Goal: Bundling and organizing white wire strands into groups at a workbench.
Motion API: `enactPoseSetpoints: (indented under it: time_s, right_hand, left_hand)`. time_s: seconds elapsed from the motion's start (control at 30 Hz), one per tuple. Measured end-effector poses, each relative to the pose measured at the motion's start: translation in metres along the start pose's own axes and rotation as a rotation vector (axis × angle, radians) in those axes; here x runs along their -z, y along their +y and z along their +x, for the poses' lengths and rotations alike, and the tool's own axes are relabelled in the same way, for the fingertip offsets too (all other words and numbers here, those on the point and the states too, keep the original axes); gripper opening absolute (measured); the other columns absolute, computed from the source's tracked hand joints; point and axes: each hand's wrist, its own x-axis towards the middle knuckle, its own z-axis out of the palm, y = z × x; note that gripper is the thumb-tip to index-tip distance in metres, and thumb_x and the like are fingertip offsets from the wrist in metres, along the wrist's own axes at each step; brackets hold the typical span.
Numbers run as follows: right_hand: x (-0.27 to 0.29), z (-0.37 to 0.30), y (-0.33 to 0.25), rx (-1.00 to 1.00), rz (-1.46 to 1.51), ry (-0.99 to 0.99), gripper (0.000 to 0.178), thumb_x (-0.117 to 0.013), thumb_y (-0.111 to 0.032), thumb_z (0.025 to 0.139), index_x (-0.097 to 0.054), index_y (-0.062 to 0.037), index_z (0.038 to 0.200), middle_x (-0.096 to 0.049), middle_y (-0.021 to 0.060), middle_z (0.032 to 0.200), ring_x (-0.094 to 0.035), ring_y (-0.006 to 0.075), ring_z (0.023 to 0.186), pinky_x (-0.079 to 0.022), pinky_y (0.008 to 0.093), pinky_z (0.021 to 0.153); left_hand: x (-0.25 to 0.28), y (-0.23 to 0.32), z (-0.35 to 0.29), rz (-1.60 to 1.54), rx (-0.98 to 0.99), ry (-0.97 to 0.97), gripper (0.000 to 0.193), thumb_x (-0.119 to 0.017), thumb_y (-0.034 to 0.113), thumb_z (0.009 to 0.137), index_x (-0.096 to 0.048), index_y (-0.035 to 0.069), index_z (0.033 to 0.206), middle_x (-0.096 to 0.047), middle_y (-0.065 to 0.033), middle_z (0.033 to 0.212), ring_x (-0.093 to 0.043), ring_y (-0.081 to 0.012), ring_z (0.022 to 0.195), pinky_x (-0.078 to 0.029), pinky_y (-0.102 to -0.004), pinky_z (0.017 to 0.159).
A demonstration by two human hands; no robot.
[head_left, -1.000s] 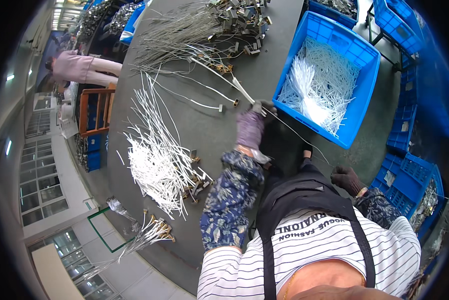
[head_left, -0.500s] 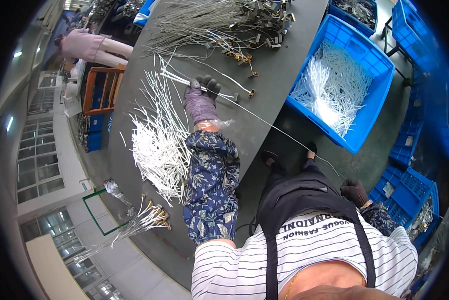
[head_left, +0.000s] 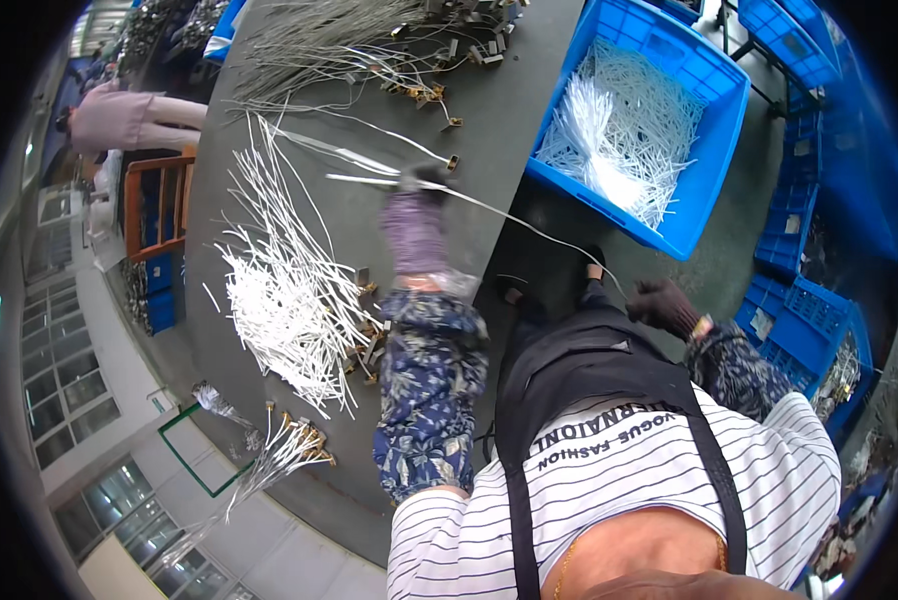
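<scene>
My left hand point(head_left: 416, 218), in a purple glove, is stretched out over the dark grey table point(head_left: 269, 120) and closed on a thin white cable point(head_left: 529, 222). That cable runs back across the table edge to my right hand point(head_left: 665, 305), in a dark glove, which grips its other end near my waist. A heap of white sleeved cables with brass ends point(head_left: 287, 300) lies on the table just left of my left forearm. Bare grey cables with metal end pieces point(head_left: 349, 45) are piled at the table's far end.
A blue crate of white tubes point(head_left: 624, 125) stands on the floor to the right of the table. More blue crates point(head_left: 804, 310) are stacked at the right. Another person in pink point(head_left: 134, 120) bends over by an orange rack point(head_left: 154, 205) at the far left. A cable bundle point(head_left: 279, 450) lies near the table's near corner.
My left hand has swung left from near the blue crate to over the table, drawing the white cable with it. My right hand has come up and holds the cable's other end.
</scene>
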Motion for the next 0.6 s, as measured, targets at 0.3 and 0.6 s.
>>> enactPoseSetpoints:
  time_s: [0.3, 0.6]
  right_hand:
    - [-0.109, 0.091, -0.197, 0.445, 0.116, -0.201, 0.042, -0.064, -0.021, 0.082, -0.054, -0.0043, 0.12, -0.061, 0.0091, 0.102, -0.059, 0.0161, 0.085, -0.05, 0.03, 0.07]
    - [-0.095, 0.219, -0.263, 1.049, -0.859, 0.365, 0.041, -0.066, -0.018, 0.076, -0.06, -0.0147, 0.116, -0.061, 0.0186, 0.103, -0.06, 0.0314, 0.098, -0.051, 0.0408, 0.076]
  left_hand:
    - [0.037, -0.049, 0.013, 0.707, 0.169, 0.116, 0.028, -0.067, 0.024, 0.085, -0.067, -0.001, 0.099, -0.065, -0.0038, 0.081, -0.057, -0.012, 0.072, -0.047, -0.0278, 0.065]
    - [0.064, 0.011, 0.03, 0.567, 0.233, 0.095, 0.026, -0.056, 0.026, 0.092, -0.059, 0.003, 0.103, -0.061, -0.0041, 0.071, -0.051, -0.013, 0.045, -0.04, -0.0285, 0.038]
